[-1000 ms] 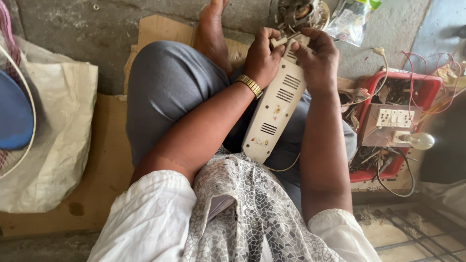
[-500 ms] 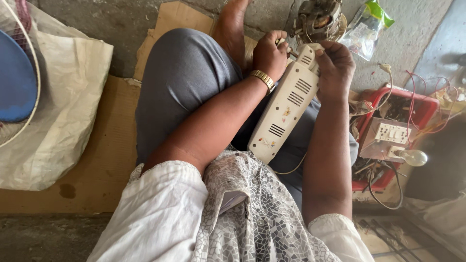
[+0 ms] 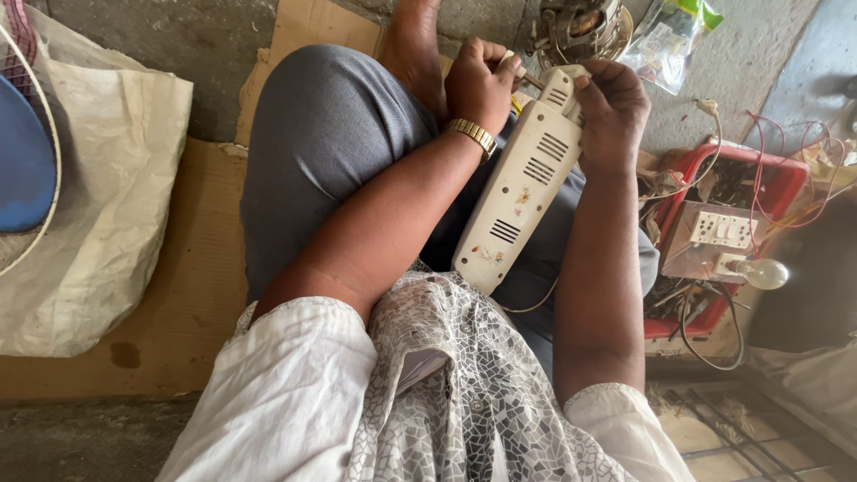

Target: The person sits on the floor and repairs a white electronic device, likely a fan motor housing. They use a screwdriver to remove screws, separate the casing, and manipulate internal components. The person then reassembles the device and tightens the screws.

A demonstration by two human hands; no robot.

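Observation:
A long cream plastic casing [image 3: 516, 195] with vent slots lies slanted across my lap, its lower end against my patterned shirt. My right hand [image 3: 609, 104] grips its upper end. My left hand [image 3: 480, 82], with a gold watch on the wrist, is closed around a thin tool whose tip reaches the casing's top end. The tool's handle is mostly hidden in my fist. I sit cross-legged in grey trousers on flattened cardboard [image 3: 187, 295].
A red crate [image 3: 782, 186] at the right holds wires, a white switch board [image 3: 723, 228] and a light bulb [image 3: 766, 273]. A motor part [image 3: 580, 29] and a plastic packet [image 3: 671, 37] lie ahead. A white sack [image 3: 107, 205] and a blue fan blade [image 3: 22, 161] are at the left.
The view has drifted so the casing and hands sit slightly higher and further right. Both hands keep their hold at the casing's upper end.

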